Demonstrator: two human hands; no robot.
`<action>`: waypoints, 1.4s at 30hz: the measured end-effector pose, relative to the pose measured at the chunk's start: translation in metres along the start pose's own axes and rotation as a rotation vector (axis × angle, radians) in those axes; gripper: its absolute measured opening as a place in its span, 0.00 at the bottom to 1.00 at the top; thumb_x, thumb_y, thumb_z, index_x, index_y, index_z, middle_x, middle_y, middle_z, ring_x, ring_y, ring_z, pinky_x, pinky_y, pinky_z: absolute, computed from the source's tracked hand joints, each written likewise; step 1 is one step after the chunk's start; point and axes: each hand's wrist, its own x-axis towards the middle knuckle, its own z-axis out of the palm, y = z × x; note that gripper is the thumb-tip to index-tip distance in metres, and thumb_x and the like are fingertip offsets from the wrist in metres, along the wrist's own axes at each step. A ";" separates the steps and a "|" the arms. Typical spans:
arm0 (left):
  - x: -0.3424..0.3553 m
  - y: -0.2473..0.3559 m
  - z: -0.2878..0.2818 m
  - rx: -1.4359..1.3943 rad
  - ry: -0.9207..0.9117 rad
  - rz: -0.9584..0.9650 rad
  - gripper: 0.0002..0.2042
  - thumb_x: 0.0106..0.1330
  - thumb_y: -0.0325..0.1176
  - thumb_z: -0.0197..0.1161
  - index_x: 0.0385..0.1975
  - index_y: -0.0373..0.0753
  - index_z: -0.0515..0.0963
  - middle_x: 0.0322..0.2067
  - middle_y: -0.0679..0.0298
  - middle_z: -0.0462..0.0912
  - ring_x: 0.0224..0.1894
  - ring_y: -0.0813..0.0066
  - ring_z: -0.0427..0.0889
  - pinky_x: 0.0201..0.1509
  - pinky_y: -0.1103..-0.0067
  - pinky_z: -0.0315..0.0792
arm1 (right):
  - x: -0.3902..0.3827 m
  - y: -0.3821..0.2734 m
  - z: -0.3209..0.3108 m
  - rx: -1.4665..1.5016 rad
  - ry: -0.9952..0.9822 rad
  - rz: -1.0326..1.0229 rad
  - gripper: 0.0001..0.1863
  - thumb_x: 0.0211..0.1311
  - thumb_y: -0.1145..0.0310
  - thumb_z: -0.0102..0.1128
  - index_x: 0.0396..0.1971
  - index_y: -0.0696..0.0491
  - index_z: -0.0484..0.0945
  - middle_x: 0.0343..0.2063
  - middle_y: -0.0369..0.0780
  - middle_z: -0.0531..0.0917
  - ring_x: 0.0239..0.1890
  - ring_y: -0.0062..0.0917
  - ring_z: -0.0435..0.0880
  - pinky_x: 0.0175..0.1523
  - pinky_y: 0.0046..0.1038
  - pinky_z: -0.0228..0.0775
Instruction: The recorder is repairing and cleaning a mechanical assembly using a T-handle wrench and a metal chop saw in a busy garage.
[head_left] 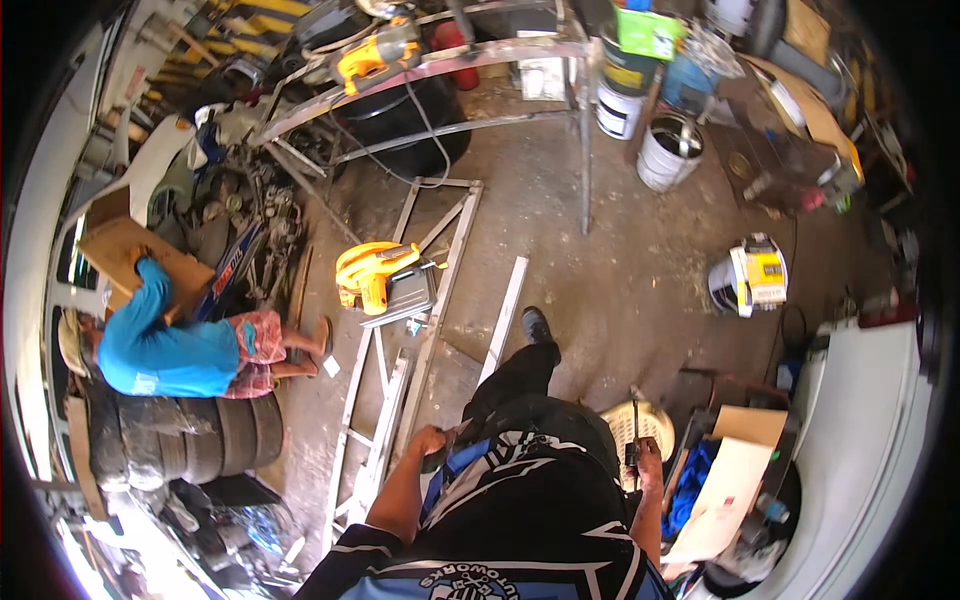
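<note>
Open floor ahead, crowded on both sides.
The bare floor (pixel 650 265) gives a wide passage between the metal frame (pixel 452 262) lying at left and the white bucket (pixel 730 283) at right. Farther on, a leg (pixel 585 170) of the metal stand blocks part of the way. Near the right hand (pixel 649 460), the cream seat (pixel 618 424) and cardboard box (pixel 725 495) restrict movement.

1. Left forearm (pixel 398 500) slants forward and slightly inward.
2. Left hand (pixel 430 440) is partly hidden, its grip unclear.
3. Right forearm (pixel 648 520) points forward.
4. Right hand (pixel 649 457) curls closed.
</note>
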 end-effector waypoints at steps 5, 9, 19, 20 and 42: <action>0.032 -0.010 0.007 0.002 -0.079 -0.008 0.29 0.66 0.57 0.59 0.45 0.32 0.85 0.47 0.38 0.85 0.54 0.42 0.83 0.60 0.60 0.75 | 0.080 -0.147 0.043 -0.096 -0.088 -0.093 0.12 0.77 0.54 0.51 0.40 0.45 0.76 0.23 0.35 0.77 0.13 0.23 0.75 0.14 0.26 0.67; 0.048 0.030 -0.056 -0.439 -0.102 -0.337 0.25 0.66 0.54 0.57 0.48 0.38 0.86 0.55 0.44 0.83 0.60 0.47 0.81 0.65 0.61 0.73 | 0.132 -0.278 0.098 -0.225 -0.265 -0.156 0.09 0.77 0.57 0.52 0.43 0.46 0.77 0.24 0.34 0.77 0.18 0.19 0.76 0.18 0.24 0.70; 0.080 0.191 -0.283 -0.886 0.634 0.196 0.14 0.62 0.38 0.62 0.44 0.43 0.87 0.38 0.48 0.87 0.42 0.54 0.88 0.49 0.66 0.79 | 0.160 -0.540 0.279 -0.693 -0.627 -0.408 0.10 0.72 0.60 0.61 0.47 0.47 0.77 0.32 0.35 0.81 0.27 0.19 0.79 0.24 0.25 0.72; 0.086 0.206 -0.295 -1.005 0.571 0.333 0.18 0.68 0.41 0.62 0.54 0.43 0.83 0.39 0.47 0.88 0.43 0.57 0.88 0.51 0.69 0.78 | 0.159 -0.556 0.307 -0.719 -0.664 -0.428 0.12 0.69 0.59 0.64 0.47 0.47 0.78 0.34 0.34 0.81 0.30 0.20 0.80 0.26 0.25 0.73; -0.004 0.360 -0.257 -2.525 1.466 0.295 0.21 0.77 0.50 0.57 0.58 0.42 0.76 0.53 0.58 0.84 0.54 0.62 0.83 0.60 0.64 0.78 | 0.030 -0.616 0.469 -1.072 -1.941 -1.385 0.32 0.68 0.58 0.64 0.70 0.48 0.66 0.61 0.50 0.76 0.61 0.47 0.78 0.65 0.41 0.72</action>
